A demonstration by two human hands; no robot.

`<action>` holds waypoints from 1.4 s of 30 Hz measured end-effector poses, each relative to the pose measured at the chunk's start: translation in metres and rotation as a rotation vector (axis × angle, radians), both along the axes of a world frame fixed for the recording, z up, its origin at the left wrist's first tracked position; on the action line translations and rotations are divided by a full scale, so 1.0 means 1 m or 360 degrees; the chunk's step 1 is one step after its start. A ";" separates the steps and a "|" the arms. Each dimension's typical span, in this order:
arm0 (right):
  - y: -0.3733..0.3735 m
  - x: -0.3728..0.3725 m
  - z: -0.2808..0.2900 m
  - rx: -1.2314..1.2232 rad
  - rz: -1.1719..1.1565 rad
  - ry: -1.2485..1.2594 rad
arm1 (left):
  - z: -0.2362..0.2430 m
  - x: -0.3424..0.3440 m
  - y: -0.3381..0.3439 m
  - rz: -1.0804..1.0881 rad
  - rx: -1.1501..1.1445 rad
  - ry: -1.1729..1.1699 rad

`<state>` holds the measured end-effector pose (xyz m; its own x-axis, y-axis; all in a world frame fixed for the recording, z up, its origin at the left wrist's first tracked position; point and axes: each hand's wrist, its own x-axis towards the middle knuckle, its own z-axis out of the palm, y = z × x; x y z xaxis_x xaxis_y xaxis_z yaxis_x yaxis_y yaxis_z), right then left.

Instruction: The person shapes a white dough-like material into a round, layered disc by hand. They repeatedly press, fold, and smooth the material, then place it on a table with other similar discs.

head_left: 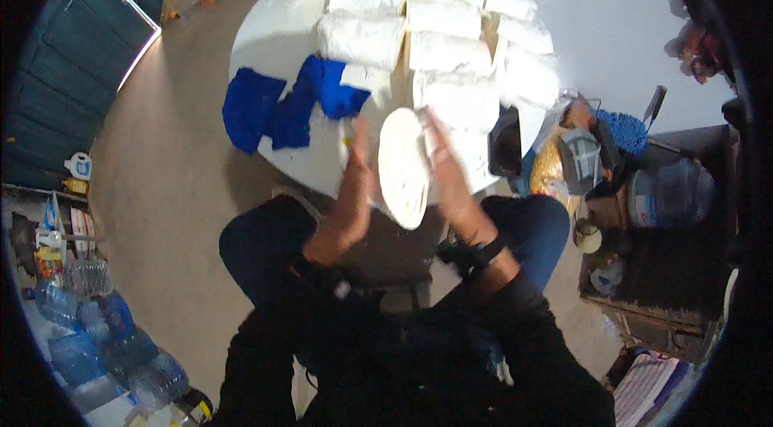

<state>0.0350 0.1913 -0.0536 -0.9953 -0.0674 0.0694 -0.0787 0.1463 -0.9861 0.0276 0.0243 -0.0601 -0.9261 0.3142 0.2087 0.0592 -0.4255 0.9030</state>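
Between the open, facing hands [454, 192] is a white oval bundle [403, 169], close beside both.

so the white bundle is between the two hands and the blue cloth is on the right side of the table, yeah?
Not quite: the head view shows the blue cloth on the table's left side. The white bundle is between the hands.

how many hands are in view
2: the left hand is left of the off-white oval bundle, the right hand right of it. Both are partly blurred.
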 end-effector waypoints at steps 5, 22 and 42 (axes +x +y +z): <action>-0.003 -0.001 -0.011 0.0626 0.0105 0.0390 | -0.004 0.000 -0.004 0.0241 -0.0632 0.0278; 0.034 0.042 -0.047 0.0389 -0.0163 0.0134 | -0.021 -0.022 -0.022 -0.0059 -0.0627 -0.0015; -0.005 -0.004 -0.001 0.0702 -0.0064 0.0495 | -0.002 0.001 0.008 0.0409 -0.1183 0.0271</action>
